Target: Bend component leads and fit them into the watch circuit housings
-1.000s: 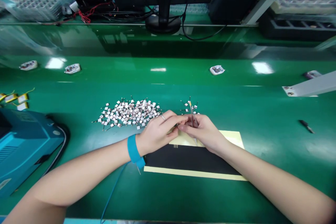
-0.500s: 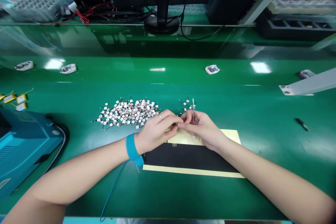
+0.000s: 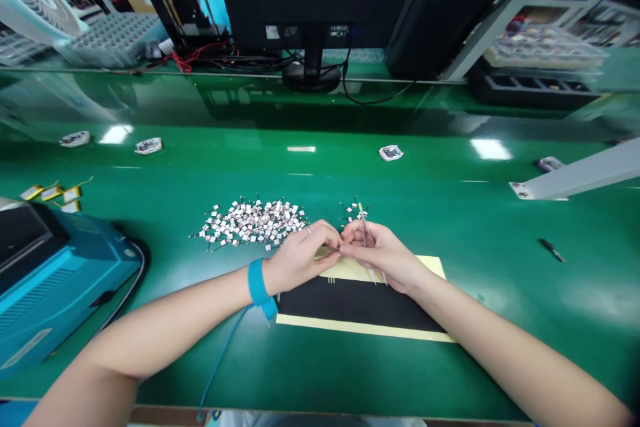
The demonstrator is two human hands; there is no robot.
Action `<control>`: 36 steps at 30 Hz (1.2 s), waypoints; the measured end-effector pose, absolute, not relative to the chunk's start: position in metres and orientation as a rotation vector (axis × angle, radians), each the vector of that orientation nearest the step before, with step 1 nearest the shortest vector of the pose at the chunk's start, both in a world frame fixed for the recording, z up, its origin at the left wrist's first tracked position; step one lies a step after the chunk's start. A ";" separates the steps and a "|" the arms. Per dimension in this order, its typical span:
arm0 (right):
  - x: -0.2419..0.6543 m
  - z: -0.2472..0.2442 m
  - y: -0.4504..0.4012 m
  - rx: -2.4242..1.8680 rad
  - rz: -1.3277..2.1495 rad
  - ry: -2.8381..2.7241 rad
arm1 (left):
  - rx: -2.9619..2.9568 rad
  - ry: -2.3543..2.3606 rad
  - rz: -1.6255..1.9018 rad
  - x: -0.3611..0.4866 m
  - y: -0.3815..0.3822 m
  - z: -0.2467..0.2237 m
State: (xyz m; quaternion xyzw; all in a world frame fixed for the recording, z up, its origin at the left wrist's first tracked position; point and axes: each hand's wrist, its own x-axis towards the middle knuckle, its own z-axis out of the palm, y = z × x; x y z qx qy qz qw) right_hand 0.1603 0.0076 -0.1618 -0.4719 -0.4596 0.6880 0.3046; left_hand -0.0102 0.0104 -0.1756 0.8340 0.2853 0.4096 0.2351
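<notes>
My left hand (image 3: 303, 250), with a blue wrist strap (image 3: 257, 282), is closed in a pinch, its fingertips meeting those of my right hand (image 3: 383, 253). Whatever small piece sits between the fingertips is hidden. A pair of tweezers (image 3: 364, 225) is tucked in my closed right hand, its two tips pointing back towards me below the palm. Both hands are over a yellow sheet with a black strip (image 3: 360, 303). Left of them lies a heap of small white square parts with dark leads (image 3: 255, 221); a smaller group of such parts (image 3: 351, 210) lies just beyond my fingers.
A blue machine (image 3: 75, 300) stands at the left, with several yellow-edged packs (image 3: 51, 193) behind it. A dark pen-like tool (image 3: 551, 250) lies at the right. A grey metal bracket (image 3: 580, 170) reaches in from the right. A monitor stand (image 3: 313, 70) is at the back.
The view has tilted up and shifted slightly, so more of the back shelf shows. My hands stay pinched together over the sheet, with small finger movements.
</notes>
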 end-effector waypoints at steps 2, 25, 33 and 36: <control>0.161 -0.160 0.004 -1.265 1.806 -1.268 | 2.301 0.754 1.093 -0.009 0.009 -0.175; 0.161 -0.159 -0.019 -1.274 0.657 -2.450 | 2.976 1.119 0.360 -0.031 0.032 -0.168; 0.136 -0.174 -0.037 -1.219 0.358 -2.667 | 2.347 1.043 0.865 -0.018 0.015 -0.156; 0.134 -0.176 -0.039 -1.247 0.243 -2.688 | 2.047 1.013 0.856 -0.014 0.009 -0.158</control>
